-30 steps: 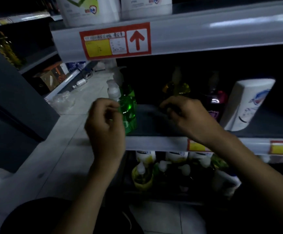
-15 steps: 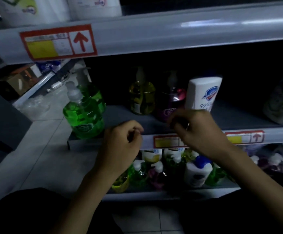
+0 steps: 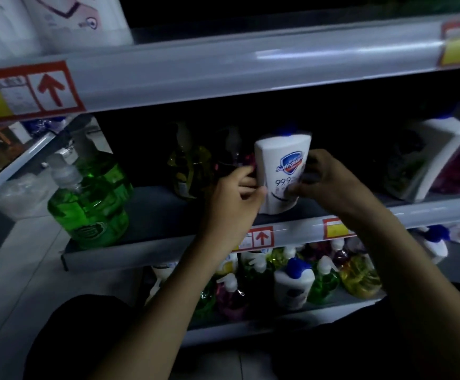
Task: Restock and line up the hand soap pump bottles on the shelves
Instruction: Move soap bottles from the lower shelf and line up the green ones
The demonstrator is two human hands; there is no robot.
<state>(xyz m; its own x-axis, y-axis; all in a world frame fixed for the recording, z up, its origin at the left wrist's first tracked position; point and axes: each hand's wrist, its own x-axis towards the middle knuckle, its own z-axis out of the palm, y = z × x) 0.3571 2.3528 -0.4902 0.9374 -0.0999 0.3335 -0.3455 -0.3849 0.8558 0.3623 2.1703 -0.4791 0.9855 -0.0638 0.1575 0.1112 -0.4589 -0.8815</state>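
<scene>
Risk of a topple sits at the centre of the frame, where a person holds a white Safeguard bottle (image 3: pixel 281 174) at the front of the middle shelf (image 3: pixel 154 212). The left hand (image 3: pixel 231 204) curls its fingers round the bottle's left edge, and the right hand (image 3: pixel 333 182) wraps the right side, so both hands grip it. The bottle looks narrower at its foot than at its shoulders, so set down carelessly near the shelf lip it could likely tip forward onto the crowded pump bottles (image 3: pixel 292 286) on the lower shelf. Blur hides whether its foot touches the shelf. A dark purple bottle (image 3: pixel 231 157) stands just behind the left hand, with a yellow pump bottle (image 3: pixel 187 171) to its left; a sideways nudge from the knuckles could knock either over. The held bottle is glossy white plastic with a blue top, a blue shield logo and "99.9" printed below it. Its smooth surface would probably slip under a loose hold. A green pump bottle (image 3: pixel 91 204) stands well apart at the left of the frame, at the shelf's end.
</scene>
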